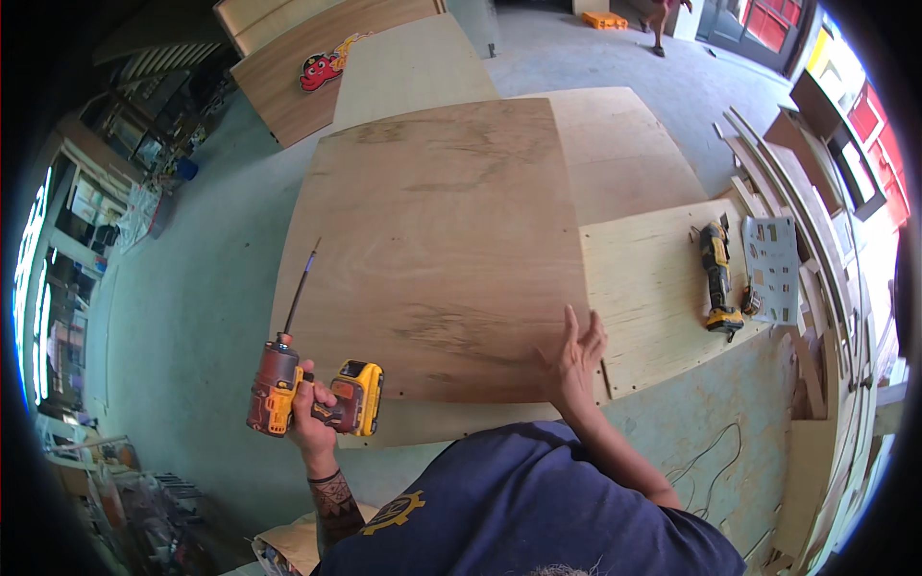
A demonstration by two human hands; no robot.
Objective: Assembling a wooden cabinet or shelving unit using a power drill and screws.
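Note:
My left hand (313, 422) is wrapped round the handle of a yellow and black cordless impact driver (277, 389). Its battery faces right, and a long, thin driver bit (303, 286) points away over the left edge of a large brown plywood panel (432, 221). Near that panel's right front corner is my right hand (574, 363), fingers spread and nothing in it. Whether its palm presses on the wood, I cannot tell. Small dark screw marks dot the panel's front edge.
On a paler plywood sheet (643, 278) to the right lie a yellow and black oscillating multi-tool (716, 278) and a printed sheet (771, 259). Long boards (826, 269) line the far right. A cable (706, 461) loops on the floor. A person (660, 21) stands far back.

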